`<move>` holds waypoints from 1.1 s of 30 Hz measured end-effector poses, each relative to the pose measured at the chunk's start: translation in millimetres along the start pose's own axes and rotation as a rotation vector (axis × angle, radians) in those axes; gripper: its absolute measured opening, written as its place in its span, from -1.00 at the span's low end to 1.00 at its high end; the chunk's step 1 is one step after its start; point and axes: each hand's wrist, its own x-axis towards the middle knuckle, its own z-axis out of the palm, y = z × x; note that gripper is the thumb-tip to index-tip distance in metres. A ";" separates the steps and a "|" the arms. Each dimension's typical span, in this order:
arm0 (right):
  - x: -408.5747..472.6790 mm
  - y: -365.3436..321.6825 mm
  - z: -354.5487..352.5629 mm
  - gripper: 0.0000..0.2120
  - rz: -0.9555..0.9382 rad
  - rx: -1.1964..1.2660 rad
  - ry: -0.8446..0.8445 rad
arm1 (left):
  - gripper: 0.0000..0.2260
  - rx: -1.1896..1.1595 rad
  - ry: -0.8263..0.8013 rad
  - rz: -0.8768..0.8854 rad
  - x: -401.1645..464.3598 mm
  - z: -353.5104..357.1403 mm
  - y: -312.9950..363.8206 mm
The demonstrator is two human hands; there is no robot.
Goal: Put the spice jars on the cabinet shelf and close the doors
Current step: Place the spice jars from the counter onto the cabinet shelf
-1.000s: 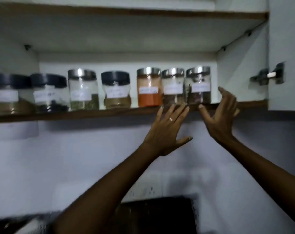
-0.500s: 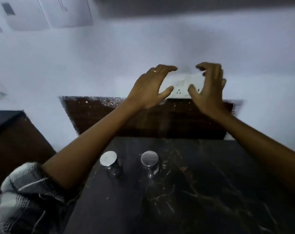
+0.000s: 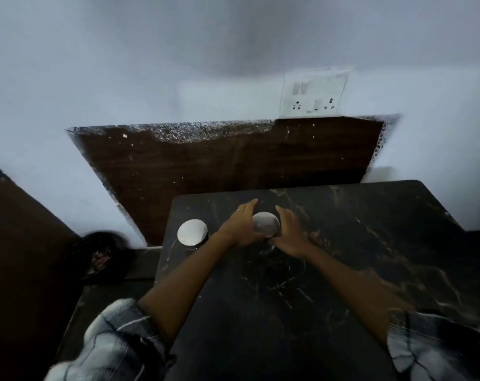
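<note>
**Both your hands are round one spice jar on the bench**

The jar you are holding (image 3: 265,224) stands on the dark marbled bench (image 3: 370,270), near its far edge, and only its round silver lid shows clearly from above. Your left hand (image 3: 240,228) curls against its left side, a ring on one finger, and your right hand (image 3: 289,233) curls against its right side, so the two hands clasp it between them. Whether the jar has left the surface, you cannot tell from this angle.

A second spice jar (image 3: 192,232) stands just to the left of your left hand, apart from it, close to the bench's left edge, untouched.

Checked sleeves (image 3: 115,342) cover both your upper forearms. Behind the bench a dark brown panel (image 3: 227,166) leans against the pale wall, with a white socket plate (image 3: 314,96) above its right end. A dark round dish (image 3: 101,254) sits low at the left, blurred.
</note>
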 end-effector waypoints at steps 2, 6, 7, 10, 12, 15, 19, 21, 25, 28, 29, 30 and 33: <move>-7.0 6.5 10.6 -0.04 0.103 0.160 -0.050 | -0.07 -0.040 -0.043 -0.012 4.7 12.0 -10.7; -13.9 9.8 20.0 -0.10 0.228 0.393 -0.091 | -0.02 -0.150 -0.089 -0.038 15.3 33.1 -25.7; -14.5 9.7 21.6 -0.15 0.238 0.395 -0.110 | -0.02 -0.175 -0.084 -0.047 17.7 38.2 -27.4; -15.3 7.8 26.4 -0.22 0.267 0.397 -0.119 | -0.09 -0.261 -0.028 -0.053 23.2 48.6 -32.1; -15.7 5.5 28.6 -0.26 0.273 0.435 -0.086 | -0.18 -0.306 0.025 -0.054 23.3 52.0 -35.0; -13.3 -1.7 27.6 -0.32 0.243 0.509 -0.053 | -0.21 -0.381 0.112 -0.049 20.2 52.0 -36.0; -4.1 -16.5 10.7 -0.42 0.217 0.528 0.035 | -0.21 -0.486 0.225 -0.034 16.3 35.6 -19.8; 0.7 -25.2 -6.1 -0.45 0.185 0.583 0.081 | -0.21 -0.509 0.305 -0.008 17.2 18.5 -5.7; 3.7 -42.5 -53.7 -0.55 0.157 0.800 0.204 | -0.21 -0.593 0.398 0.046 18.5 -28.1 36.6; -0.7 -52.8 -88.5 -0.68 0.183 1.009 0.237 | -0.27 -0.739 0.419 0.109 18.1 -66.8 76.2; -5.2 -55.4 -101.5 -0.74 0.177 1.080 0.232 | -0.28 -0.794 0.413 0.136 16.8 -80.9 91.6; -9.7 -57.9 -115.7 -0.75 0.162 1.167 0.209 | -0.28 -0.845 0.395 0.171 14.4 -95.4 108.0; -23.1 -64.9 -151.5 -0.58 0.088 1.448 0.015 | -0.36 -0.953 0.288 0.278 4.5 -130.3 148.4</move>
